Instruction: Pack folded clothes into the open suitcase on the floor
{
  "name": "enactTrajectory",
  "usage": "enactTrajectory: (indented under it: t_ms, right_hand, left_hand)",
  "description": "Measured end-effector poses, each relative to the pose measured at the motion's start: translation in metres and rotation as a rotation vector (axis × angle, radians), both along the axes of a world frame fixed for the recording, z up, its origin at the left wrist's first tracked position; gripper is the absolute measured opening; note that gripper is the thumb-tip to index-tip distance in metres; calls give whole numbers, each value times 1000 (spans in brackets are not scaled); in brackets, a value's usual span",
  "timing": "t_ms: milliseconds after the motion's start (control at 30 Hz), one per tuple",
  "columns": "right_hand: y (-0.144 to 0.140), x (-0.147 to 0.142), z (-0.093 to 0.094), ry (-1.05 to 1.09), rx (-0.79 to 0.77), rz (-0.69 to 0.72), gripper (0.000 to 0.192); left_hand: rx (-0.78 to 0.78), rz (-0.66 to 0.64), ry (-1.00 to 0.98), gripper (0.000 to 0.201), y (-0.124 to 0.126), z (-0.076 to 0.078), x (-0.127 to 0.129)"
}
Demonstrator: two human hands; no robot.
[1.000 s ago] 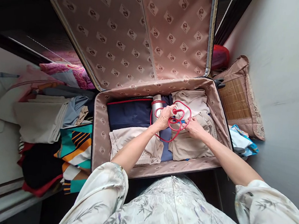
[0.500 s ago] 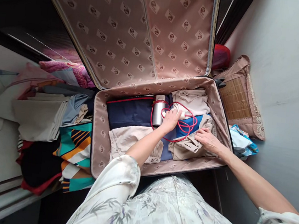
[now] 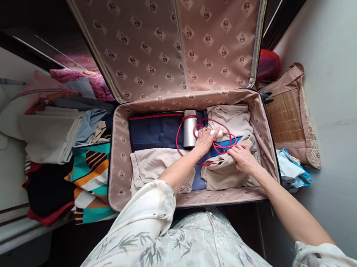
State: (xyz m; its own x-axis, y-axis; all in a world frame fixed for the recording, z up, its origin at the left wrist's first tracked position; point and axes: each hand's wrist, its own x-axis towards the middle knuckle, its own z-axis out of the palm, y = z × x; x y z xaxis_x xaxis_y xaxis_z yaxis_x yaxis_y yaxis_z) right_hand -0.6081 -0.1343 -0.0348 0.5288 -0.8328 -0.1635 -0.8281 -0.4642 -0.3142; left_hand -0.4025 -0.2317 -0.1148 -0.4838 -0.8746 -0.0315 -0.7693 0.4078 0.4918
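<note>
A silver hair dryer point(image 3: 189, 131) with a pale handle lies in the open suitcase point(image 3: 118, 161). My left hand point(image 3: 205, 139) is closed around its handle. A red cord point(image 3: 178, 138) loops around the dryer and over the clothes to its right. My right hand point(image 3: 242, 158) pinches the upper edge of folded beige trousers point(image 3: 221, 178), and part of the cord passes under that cloth. Beside the dryer are a dark blue folded item point(image 3: 155, 132) with red trim and a pale folded garment point(image 3: 146, 164). Another light garment point(image 3: 231, 118) sits behind the cord.
The suitcase lid point(image 3: 163, 34) leans back, upright. Piled clothes stand at the left, with a grey-white stack point(image 3: 47, 136) and a colourful striped garment point(image 3: 93, 175). To the right are a woven bamboo mat point(image 3: 290, 119) and a grey wall point(image 3: 353, 105).
My right hand has shifted slightly left and up, bringing the trousers' edge over part of the red cord. My left hand stays at the dryer's handle. The view has shifted slightly.
</note>
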Motion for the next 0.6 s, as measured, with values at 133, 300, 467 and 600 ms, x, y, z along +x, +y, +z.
enactTrajectory:
  t_ms: [133,300,467,600]
  right_hand:
    - [-1,11,1,74,-89,-88,65]
    - [2,20,-13,97,-191,-203,77]
    - [-11,30,-60,108,-127,-350,62]
    - [-14,35,-69,123,-149,-380,58]
  left_hand:
    - [9,-185,-25,81,4,17,9]
    - [-43,-27,-65,81,5,28,82]
    - [139,240,-93,84,8,-5,119]
    - [193,276,-25,84,11,-17,110]
